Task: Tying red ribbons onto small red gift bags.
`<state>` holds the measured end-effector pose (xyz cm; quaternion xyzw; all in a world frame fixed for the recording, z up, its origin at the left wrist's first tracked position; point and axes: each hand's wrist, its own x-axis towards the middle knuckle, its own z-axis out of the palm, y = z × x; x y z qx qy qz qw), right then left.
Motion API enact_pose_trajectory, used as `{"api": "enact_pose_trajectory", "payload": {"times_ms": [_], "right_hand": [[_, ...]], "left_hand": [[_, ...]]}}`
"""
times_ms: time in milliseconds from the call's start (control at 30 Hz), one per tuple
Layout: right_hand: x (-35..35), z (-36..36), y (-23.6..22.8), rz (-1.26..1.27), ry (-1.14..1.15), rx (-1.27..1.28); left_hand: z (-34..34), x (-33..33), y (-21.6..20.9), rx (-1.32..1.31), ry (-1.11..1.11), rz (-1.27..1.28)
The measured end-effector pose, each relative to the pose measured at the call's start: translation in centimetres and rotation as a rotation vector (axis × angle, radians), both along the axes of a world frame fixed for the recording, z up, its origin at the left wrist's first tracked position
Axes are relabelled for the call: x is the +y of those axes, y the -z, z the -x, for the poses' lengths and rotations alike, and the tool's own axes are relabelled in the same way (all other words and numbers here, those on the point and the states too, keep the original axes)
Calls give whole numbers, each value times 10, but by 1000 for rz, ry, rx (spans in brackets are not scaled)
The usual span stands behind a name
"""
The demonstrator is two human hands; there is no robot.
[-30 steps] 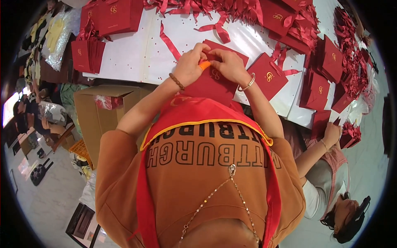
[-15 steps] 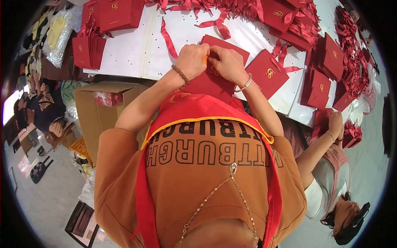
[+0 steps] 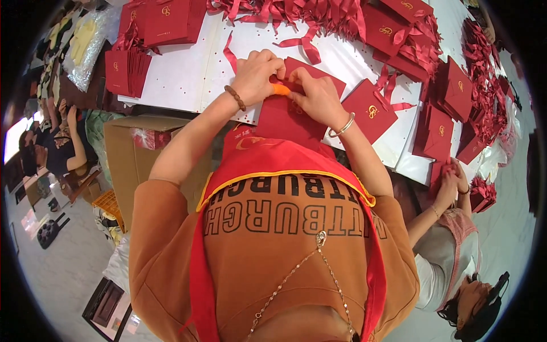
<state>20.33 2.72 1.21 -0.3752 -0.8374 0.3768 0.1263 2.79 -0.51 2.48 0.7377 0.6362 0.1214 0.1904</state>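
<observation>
Together, your left hand (image 3: 256, 77) and right hand (image 3: 319, 101) pinch at a red bag (image 3: 288, 118), upper centre of the frame. Red ribbons (image 3: 307, 12) heap on the worktop (image 3: 185, 71) at the top edge.

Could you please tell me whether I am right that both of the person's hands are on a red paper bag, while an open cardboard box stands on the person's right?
Not quite: the open cardboard box stands on the person's left, as the head view shows. The left hand and right hand are indeed on a red paper bag.
</observation>
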Motion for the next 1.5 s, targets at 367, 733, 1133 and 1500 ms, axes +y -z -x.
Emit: {"api": "enact_pose_trajectory", "payload": {"times_ms": [367,733,1133,1500], "right_hand": [[-15,-5,-5,-356,64,73],[-17,-2,-8,-269,4,46],[-5,1,33,-118,64,-111],[-3,1,33,-107,86,-94]], "left_hand": [[10,74,-11,-139,449,768],[3,72,39,-849,-26,675],[52,38,81,206,-463,307],[35,22,70,201,-376,275]]}}
